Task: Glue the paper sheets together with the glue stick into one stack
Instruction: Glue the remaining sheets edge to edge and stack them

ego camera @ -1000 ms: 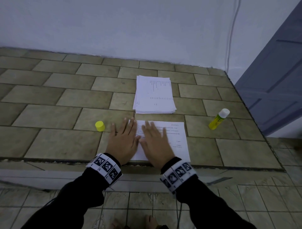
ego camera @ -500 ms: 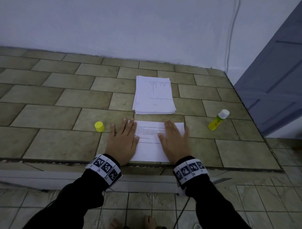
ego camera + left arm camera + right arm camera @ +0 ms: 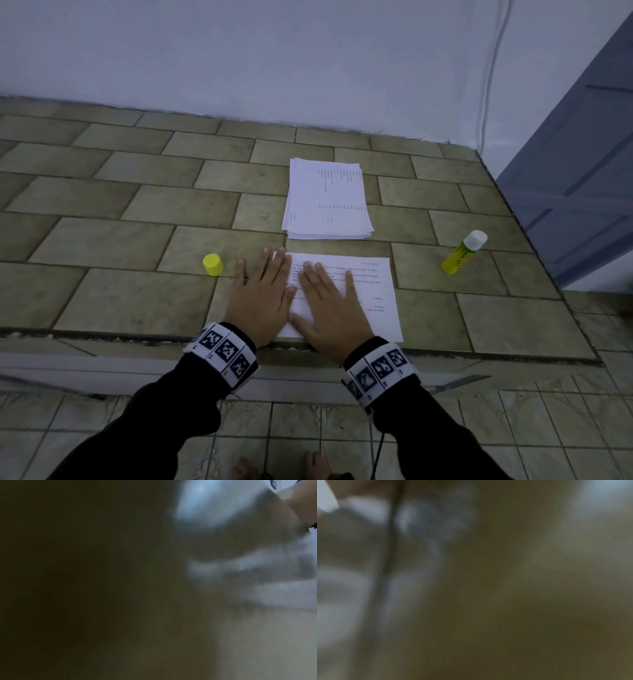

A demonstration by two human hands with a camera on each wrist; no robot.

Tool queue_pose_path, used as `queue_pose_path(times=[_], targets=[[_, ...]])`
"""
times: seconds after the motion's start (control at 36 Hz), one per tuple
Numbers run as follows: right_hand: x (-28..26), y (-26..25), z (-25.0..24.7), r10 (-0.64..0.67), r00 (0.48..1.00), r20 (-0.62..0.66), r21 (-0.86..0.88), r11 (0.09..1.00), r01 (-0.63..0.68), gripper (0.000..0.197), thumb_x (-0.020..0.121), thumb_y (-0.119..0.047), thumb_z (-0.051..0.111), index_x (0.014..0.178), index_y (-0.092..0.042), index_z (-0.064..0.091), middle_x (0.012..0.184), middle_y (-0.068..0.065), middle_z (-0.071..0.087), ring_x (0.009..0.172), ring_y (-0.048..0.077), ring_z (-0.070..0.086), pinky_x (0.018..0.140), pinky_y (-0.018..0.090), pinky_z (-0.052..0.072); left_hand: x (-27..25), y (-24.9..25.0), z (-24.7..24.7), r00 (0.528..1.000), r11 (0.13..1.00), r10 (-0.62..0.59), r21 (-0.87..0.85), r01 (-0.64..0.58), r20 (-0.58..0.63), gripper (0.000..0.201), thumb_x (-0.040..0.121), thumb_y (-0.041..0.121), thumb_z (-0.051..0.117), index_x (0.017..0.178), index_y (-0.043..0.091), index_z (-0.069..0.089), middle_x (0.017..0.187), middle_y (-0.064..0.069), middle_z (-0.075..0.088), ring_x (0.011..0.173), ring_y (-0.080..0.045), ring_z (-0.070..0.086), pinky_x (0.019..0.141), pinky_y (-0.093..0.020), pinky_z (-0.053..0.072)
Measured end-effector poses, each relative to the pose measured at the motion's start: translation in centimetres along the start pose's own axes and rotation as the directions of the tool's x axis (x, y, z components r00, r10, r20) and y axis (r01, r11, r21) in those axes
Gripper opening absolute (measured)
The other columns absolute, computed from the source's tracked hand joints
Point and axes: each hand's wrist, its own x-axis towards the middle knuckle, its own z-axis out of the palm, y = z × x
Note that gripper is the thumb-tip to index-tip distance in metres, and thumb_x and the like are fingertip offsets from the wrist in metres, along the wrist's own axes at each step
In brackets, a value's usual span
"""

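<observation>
A printed paper sheet (image 3: pixel 373 291) lies at the near edge of the tiled ledge (image 3: pixel 137 240). My left hand (image 3: pixel 262 294) lies flat with straight fingers across the sheet's left edge. My right hand (image 3: pixel 329 305) presses flat on the sheet's left half, beside the left hand. Behind them lies a stack of paper sheets (image 3: pixel 327 202). The uncapped glue stick (image 3: pixel 462 253) stands tilted at the right, and its yellow cap (image 3: pixel 212 264) stands left of my left hand. Both wrist views are dark blur.
A white wall with a thin cable (image 3: pixel 489 85) rises behind the ledge. A grey-blue door (image 3: pixel 582 154) stands at the right. The ledge drops off right under my wrists to a tiled floor (image 3: pixel 308 428), where toes show.
My right hand slid out to the sheet's right side, then back left beside the left hand. The left hand stayed in place on the left edge.
</observation>
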Motion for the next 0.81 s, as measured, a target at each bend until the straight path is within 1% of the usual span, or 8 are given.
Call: queue_pose_path(times=[0.06, 0.22, 0.33, 0.44, 0.56, 0.61, 0.72, 0.81], targets=[[-0.1, 0.5, 0.1, -0.004, 1.0, -0.008, -0.007, 1.0, 0.004, 0.1, 0.078, -0.074, -0.015, 0.154, -0.014, 0.008, 0.161, -0.001, -0.003, 0.149, 0.014, -0.005, 0.116, 0.059, -0.003, 0.0, 0.0, 0.0, 1.0, 1.0, 0.006, -0.001, -0.006, -0.003, 0.063, 0.098, 0.041, 0.02, 0.144, 0.006, 0.044, 0.15, -0.009, 0.043, 0.14, -0.03, 0.038, 0.106, -0.064, 0.032], [-1.8, 3.0, -0.7, 0.04, 0.998, 0.039, -0.062, 0.997, -0.038, 0.102, 0.075, -0.079, -0.008, 0.154, -0.015, -0.002, 0.16, -0.003, -0.012, 0.147, 0.009, -0.01, 0.118, 0.055, -0.007, -0.2, -0.1, 0.0, 1.0, 1.0, 0.003, -0.018, -0.003, -0.002, 0.064, 0.098, 0.041, 0.021, 0.145, 0.005, 0.042, 0.152, -0.009, 0.041, 0.141, -0.03, 0.036, 0.107, -0.065, 0.029], [-3.9, 5.8, -1.3, 0.143, 0.989, 0.044, -0.054, 0.989, -0.141, 0.098, 0.076, -0.078, -0.005, 0.152, -0.017, -0.011, 0.154, -0.009, -0.025, 0.143, 0.004, -0.019, 0.11, 0.039, -0.028, -0.1, 0.0, -0.1, 1.0, 1.0, 0.0, -0.029, 0.0, -0.011, 0.063, 0.098, 0.041, 0.02, 0.146, 0.006, 0.042, 0.153, -0.009, 0.039, 0.142, -0.03, 0.035, 0.108, -0.065, 0.029], [-5.3, 7.7, -1.3, 0.244, 0.968, 0.055, -0.102, 0.966, -0.238, 0.103, 0.071, -0.079, -0.022, 0.153, -0.018, -0.013, 0.154, -0.008, -0.026, 0.14, 0.004, -0.025, 0.117, 0.053, -0.01, -0.2, 0.0, -0.2, 1.0, 1.0, 0.0, -0.028, 0.0, -0.015, 0.063, 0.099, 0.041, 0.02, 0.146, 0.006, 0.042, 0.152, -0.008, 0.04, 0.142, -0.03, 0.036, 0.108, -0.064, 0.029], [-4.9, 7.0, -2.0, 0.286, 0.957, 0.037, -0.164, 0.947, -0.277, 0.109, 0.067, -0.072, -0.035, 0.154, -0.013, -0.004, 0.16, 0.001, -0.013, 0.146, 0.011, -0.014, 0.112, 0.058, -0.013, -0.1, 0.0, -0.1, 1.0, 1.0, -0.008, -0.027, 0.008, -0.007, 0.063, 0.098, 0.042, 0.019, 0.146, 0.007, 0.041, 0.153, -0.007, 0.039, 0.143, -0.03, 0.034, 0.109, -0.064, 0.027], [-4.0, 5.6, -2.4, 0.282, 0.959, 0.002, -0.137, 0.95, -0.279, 0.109, 0.067, -0.065, -0.04, 0.154, -0.012, -0.001, 0.161, 0.003, -0.008, 0.149, 0.016, -0.008, 0.111, 0.059, -0.013, -0.1, 0.1, -0.1, 1.0, 1.0, -0.01, -0.022, 0.01, -0.003, 0.064, 0.098, 0.042, 0.019, 0.146, 0.007, 0.041, 0.153, -0.008, 0.039, 0.143, -0.03, 0.034, 0.109, -0.064, 0.027], [-1.4, 1.4, -2.3, 0.177, 0.984, -0.036, 0.017, 0.984, -0.176, 0.09, 0.078, -0.056, -0.023, 0.154, -0.014, 0.0, 0.162, 0.001, -0.004, 0.148, 0.014, -0.009, 0.115, 0.054, -0.013, -0.1, 0.2, -0.2, 1.0, 1.0, -0.013, -0.021, 0.013, -0.005, 0.064, 0.098, 0.042, 0.019, 0.146, 0.006, 0.042, 0.153, -0.008, 0.04, 0.142, -0.03, 0.034, 0.109, -0.064, 0.028], [0.7, -0.7, -1.6, 0.121, 0.992, -0.028, 0.113, 0.987, -0.117, 0.09, 0.077, -0.056, -0.019, 0.154, -0.016, 0.003, 0.162, 0.0, -0.003, 0.148, 0.012, -0.008, 0.117, 0.049, -0.01, 0.0, 0.0, -0.2, 1.0, 1.0, 0.009, -0.016, -0.01, -0.012, 0.062, 0.097, 0.041, 0.024, 0.142, 0.005, 0.047, 0.149, -0.011, 0.045, 0.139, -0.032, 0.04, 0.105, -0.065, 0.033]])
